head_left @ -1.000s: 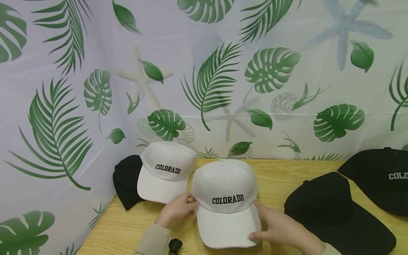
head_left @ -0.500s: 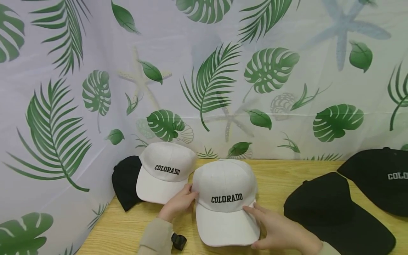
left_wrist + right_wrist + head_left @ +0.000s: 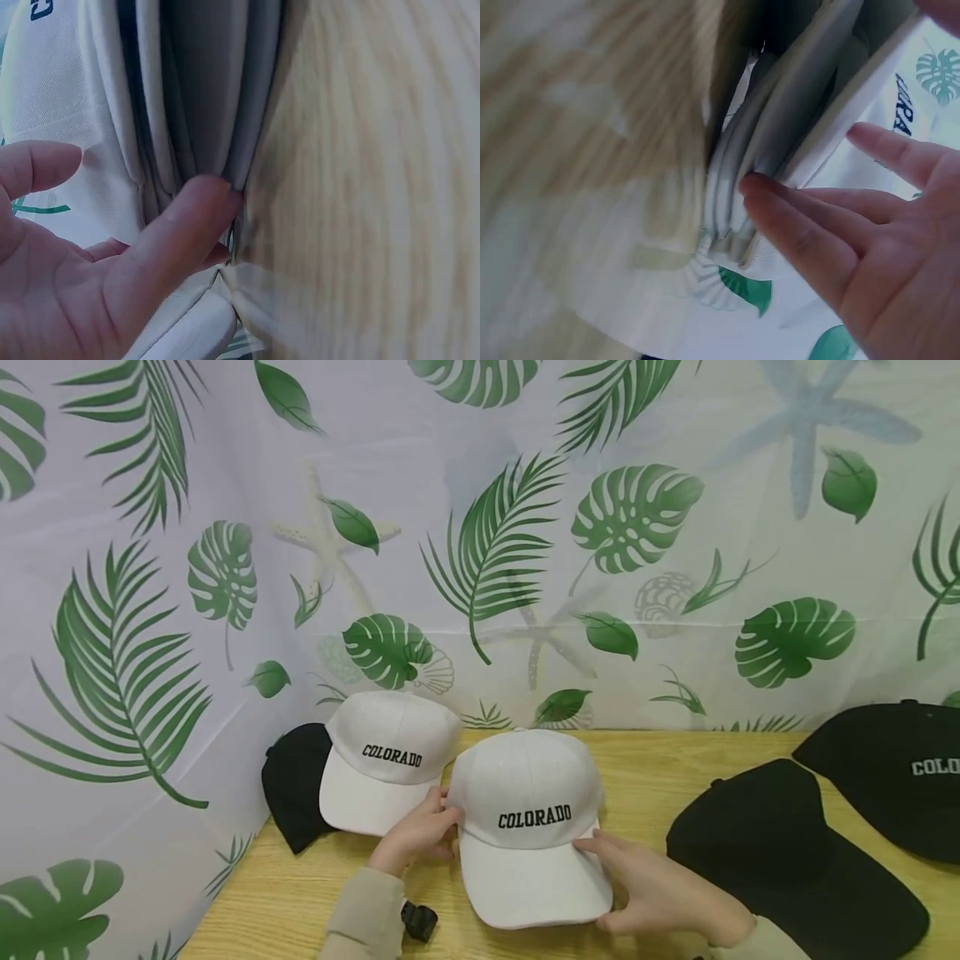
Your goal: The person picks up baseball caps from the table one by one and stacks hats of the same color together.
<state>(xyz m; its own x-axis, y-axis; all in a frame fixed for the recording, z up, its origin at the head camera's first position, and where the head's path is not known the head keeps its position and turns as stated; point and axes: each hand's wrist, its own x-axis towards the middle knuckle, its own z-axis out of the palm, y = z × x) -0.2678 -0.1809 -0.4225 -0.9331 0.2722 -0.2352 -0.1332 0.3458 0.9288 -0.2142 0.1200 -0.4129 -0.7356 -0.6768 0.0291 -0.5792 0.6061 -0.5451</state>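
White caps (image 3: 531,785) nest between the hands (image 3: 416,835) (image 3: 660,885), lower ones (image 3: 259,82) mostly hidden.

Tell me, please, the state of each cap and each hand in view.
Middle white cap: crown up, stacked over other brims.
Left hand: touching this cap's side.
Right hand: touching its brim.
Left white cap: crown up.
Left black cap: partly hidden.
Nearer right black cap: untouched, brim toward lower right.
Farther right black cap: untouched, cut off by frame.
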